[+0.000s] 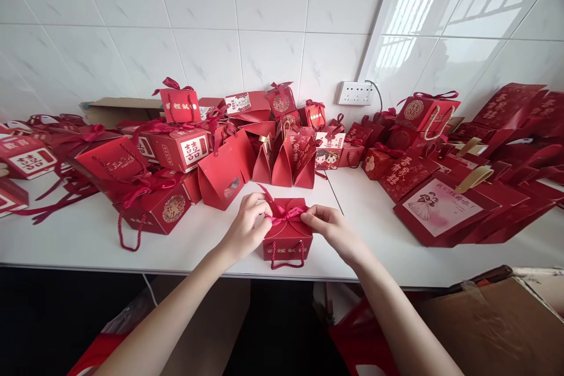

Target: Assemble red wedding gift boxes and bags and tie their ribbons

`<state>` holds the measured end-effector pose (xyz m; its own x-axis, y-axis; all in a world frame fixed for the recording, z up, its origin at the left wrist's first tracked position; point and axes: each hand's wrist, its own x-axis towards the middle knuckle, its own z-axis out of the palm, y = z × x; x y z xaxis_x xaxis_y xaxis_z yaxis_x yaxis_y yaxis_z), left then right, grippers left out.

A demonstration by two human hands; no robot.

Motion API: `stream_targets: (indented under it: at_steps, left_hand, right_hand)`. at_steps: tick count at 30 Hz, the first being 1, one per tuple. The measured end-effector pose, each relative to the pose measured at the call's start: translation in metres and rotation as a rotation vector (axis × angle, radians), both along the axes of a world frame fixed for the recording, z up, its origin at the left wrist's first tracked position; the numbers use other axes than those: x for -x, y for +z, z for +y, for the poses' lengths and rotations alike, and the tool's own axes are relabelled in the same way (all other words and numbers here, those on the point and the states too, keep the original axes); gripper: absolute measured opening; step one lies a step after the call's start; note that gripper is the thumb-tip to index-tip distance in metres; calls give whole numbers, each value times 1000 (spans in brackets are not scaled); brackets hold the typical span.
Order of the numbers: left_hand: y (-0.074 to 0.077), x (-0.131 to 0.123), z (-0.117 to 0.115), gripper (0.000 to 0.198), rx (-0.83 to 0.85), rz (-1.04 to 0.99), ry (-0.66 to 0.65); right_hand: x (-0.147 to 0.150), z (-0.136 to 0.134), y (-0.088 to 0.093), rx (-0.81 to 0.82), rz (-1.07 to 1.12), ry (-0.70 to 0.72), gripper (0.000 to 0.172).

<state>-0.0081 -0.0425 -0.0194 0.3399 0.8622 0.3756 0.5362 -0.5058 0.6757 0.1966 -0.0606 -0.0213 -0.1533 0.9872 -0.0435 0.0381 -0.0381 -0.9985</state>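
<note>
A small red gift box (pixel 286 251) stands upright near the front edge of the white table, its twisted cord handle hanging down the front. Across its top lies a crimson ribbon (pixel 287 213) tied in a bow. My left hand (pixel 252 223) pinches the ribbon at the bow's left side, and one ribbon end sticks up above the fingers. On the right side, my right hand (pixel 331 229) pinches the other part of the bow between thumb and forefinger. Both hands are closed on the ribbon, just above the lid.
Many red gift boxes (pixel 154 208) crowd the white table (pixel 220 247) at the left and back. Flat red bags with a couple picture (pixel 436 208) lean at the right. A power strip (pixel 355 93) is on the tiled wall. A brown carton (pixel 497 317) stands at lower right.
</note>
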Motion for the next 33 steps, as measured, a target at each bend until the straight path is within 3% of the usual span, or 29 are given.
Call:
stream_targets:
  at_steps: [10, 19, 28, 33]
  left_hand:
    - [-1, 4, -5, 16, 185, -113, 97]
    - [8, -3, -15, 37, 331, -169, 92]
    - [2, 8, -6, 38, 363, -128, -45]
    - [-1, 10, -4, 38, 356, -99, -64]
  right_hand:
    - [-15, 1, -17, 82, 158, 73, 48]
    - [-8, -4, -11, 10, 50, 28, 53]
    - [-11, -1, -18, 6, 78, 63, 51]
    - [-12, -2, -20, 30, 207, 100, 47]
